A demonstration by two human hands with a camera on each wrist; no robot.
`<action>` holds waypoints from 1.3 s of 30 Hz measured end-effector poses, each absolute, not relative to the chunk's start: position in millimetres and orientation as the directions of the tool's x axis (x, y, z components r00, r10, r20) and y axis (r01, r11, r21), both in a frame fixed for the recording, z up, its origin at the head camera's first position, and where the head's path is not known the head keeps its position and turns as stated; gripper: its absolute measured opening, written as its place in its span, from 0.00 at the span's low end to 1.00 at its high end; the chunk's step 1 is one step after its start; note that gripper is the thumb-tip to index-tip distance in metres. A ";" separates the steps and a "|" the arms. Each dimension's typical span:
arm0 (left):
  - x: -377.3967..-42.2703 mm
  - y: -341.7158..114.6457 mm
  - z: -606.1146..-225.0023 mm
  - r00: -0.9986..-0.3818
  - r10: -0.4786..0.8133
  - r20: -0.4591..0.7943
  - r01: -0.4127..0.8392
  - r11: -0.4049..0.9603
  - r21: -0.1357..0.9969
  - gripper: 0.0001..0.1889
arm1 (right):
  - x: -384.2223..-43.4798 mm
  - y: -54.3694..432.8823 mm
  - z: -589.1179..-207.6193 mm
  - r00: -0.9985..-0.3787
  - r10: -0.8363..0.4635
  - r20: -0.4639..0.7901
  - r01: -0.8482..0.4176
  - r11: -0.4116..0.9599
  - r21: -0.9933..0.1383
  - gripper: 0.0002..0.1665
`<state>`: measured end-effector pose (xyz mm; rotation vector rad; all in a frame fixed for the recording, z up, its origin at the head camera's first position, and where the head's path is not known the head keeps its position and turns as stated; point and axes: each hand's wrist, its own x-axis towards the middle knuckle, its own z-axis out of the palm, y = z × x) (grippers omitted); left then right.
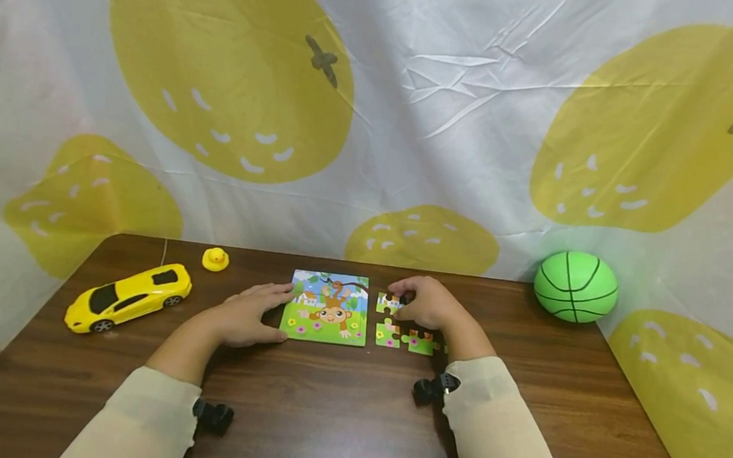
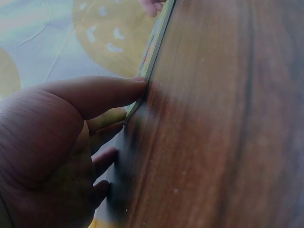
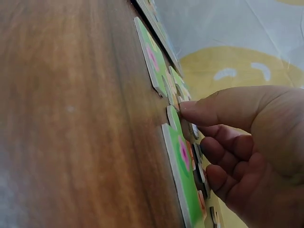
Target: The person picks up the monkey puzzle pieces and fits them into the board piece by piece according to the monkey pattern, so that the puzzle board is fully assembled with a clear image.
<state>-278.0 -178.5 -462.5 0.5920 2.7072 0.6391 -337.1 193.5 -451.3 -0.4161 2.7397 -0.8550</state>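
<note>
On wooden tabletop (image 1: 336,423): hands (image 1: 244,316) (image 1: 428,303) at monkey puzzle (image 1: 331,315), loose pieces (image 1: 386,338).

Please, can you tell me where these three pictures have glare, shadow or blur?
Head view: pale glare on the near part of the table, while the puzzle looks fairly clear; left wrist view: dim and hazy, the left hand in shade; right wrist view: the tabletop looks soft, with the nearer puzzle pieces more distinct.
</note>
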 end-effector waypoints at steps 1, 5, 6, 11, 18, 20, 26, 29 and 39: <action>-278.0 -178.5 -462.9 -0.871 0.453 -0.187 0.322 0.817 0.479 0.45 | -336.9 193.1 -450.9 -0.931 -0.337 -0.141 -0.198 0.790 -0.580 0.30; -278.1 -178.3 -463.6 -0.871 0.453 -0.188 0.321 0.816 0.480 0.45 | -337.1 192.2 -450.0 -0.929 -0.349 -0.122 -0.222 0.791 -0.570 0.31; -278.1 -178.2 -463.7 -0.871 0.454 -0.187 0.322 0.816 0.480 0.45 | -337.1 192.1 -449.7 -0.930 -0.349 -0.117 -0.226 0.791 -0.568 0.30; -277.7 -177.4 -463.2 -0.870 0.457 -0.185 0.326 0.814 0.481 0.45 | -337.7 192.5 -449.1 -0.929 -0.358 -0.093 -0.243 0.780 -0.577 0.26; -277.1 -176.2 -463.1 -0.869 0.459 -0.186 0.328 0.814 0.480 0.45 | -334.9 193.6 -448.5 -0.933 -0.350 -0.086 -0.237 0.776 -0.585 0.21; -277.2 -176.1 -462.9 -0.868 0.461 -0.184 0.329 0.813 0.480 0.45 | -333.0 194.0 -446.7 -0.935 -0.342 -0.090 -0.225 0.771 -0.597 0.19; -277.5 -176.1 -462.5 -0.869 0.461 -0.181 0.331 0.813 0.479 0.44 | -327.5 188.6 -436.7 -0.937 -0.341 -0.074 -0.206 0.713 -0.670 0.16; -277.1 -176.4 -462.2 -0.869 0.460 -0.182 0.330 0.813 0.479 0.44 | -325.1 178.3 -430.1 -0.923 -0.381 -0.050 -0.251 0.695 -0.674 0.17; -277.4 -178.6 -462.9 -0.869 0.457 -0.189 0.326 0.817 0.476 0.45 | -324.3 126.7 -423.0 -0.865 -0.499 -0.048 -0.322 0.627 -0.709 0.18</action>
